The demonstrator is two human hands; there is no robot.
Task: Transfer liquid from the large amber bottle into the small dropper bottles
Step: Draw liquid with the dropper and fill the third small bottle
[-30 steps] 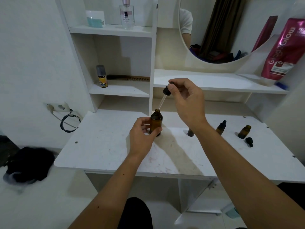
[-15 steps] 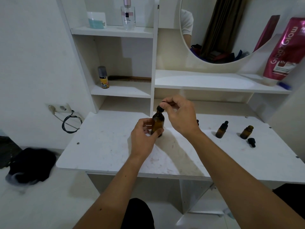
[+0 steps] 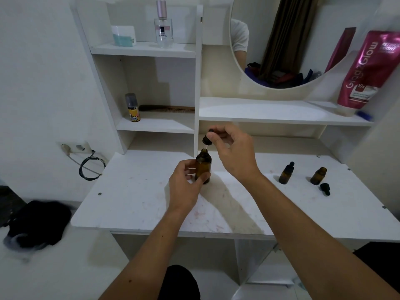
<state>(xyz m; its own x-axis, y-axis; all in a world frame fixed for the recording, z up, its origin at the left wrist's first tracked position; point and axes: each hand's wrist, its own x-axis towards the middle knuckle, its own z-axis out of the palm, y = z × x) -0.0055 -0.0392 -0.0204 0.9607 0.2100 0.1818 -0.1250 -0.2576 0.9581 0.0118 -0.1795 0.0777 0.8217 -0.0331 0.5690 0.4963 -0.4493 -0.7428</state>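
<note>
head view: left hand [image 3: 184, 185] grips large amber bottle [image 3: 203, 167], upright on desk [image 3: 138, 202]. right hand [image 3: 233, 152] pinches dropper [image 3: 206, 139] just above bottle neck. 2 small dropper bottles [image 3: 286, 173] at right, well apart.

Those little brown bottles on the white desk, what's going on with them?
A person is moving liquid between bottles. The left hand grips the large amber bottle standing on the desk, while the right hand pinches a dropper just above its open neck. Off to the right stand two small bottles, one capped and one open with its loose cap lying beside it.
</note>
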